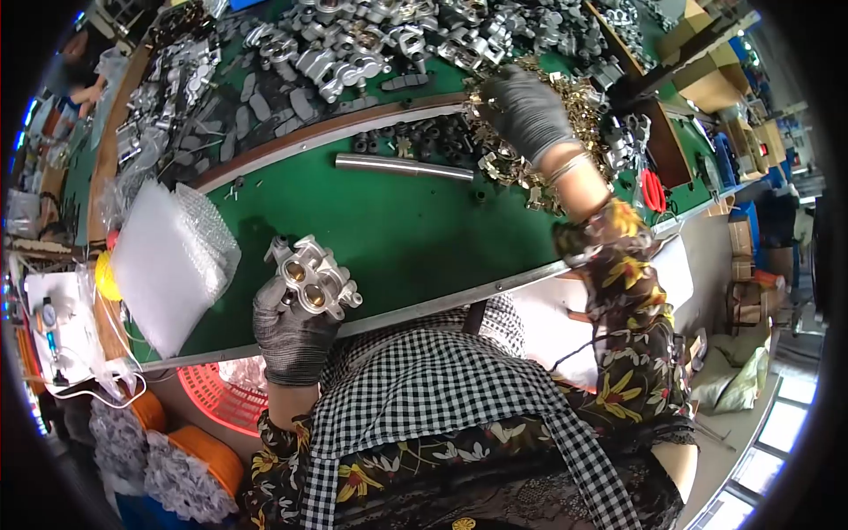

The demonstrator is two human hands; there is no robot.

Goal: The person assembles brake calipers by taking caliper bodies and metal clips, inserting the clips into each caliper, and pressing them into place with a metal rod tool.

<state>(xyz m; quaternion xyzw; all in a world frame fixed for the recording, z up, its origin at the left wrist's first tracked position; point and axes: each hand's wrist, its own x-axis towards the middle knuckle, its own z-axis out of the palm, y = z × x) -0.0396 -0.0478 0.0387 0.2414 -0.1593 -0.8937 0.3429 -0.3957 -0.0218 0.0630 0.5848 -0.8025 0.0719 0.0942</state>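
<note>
My left hand (pixel 296 331), in a dark grey glove, grips a silver brake caliper (pixel 311 278) above the near edge of the green bench. Two round bores with a brassy look face up on the caliper. My right hand (pixel 521 106), gloved the same way, is over a heap of small gold-coloured metal clips (pixel 587 110) at the back right. Its fingers point down into the heap and are mostly hidden, so whatever they touch does not show. A steel rod (pixel 405 166) lies on the bench between my hands, near several small black rubber parts (pixel 424 137).
Many silver calipers (pixel 344 62) are piled behind the wooden rail, with dark brake pads (pixel 256 106) to their left. Bubble-wrap sheets (pixel 177 265) lie at the left. Red-handled scissors (pixel 653 190) rest at the right edge. A red basket (pixel 221 397) stands below the bench.
</note>
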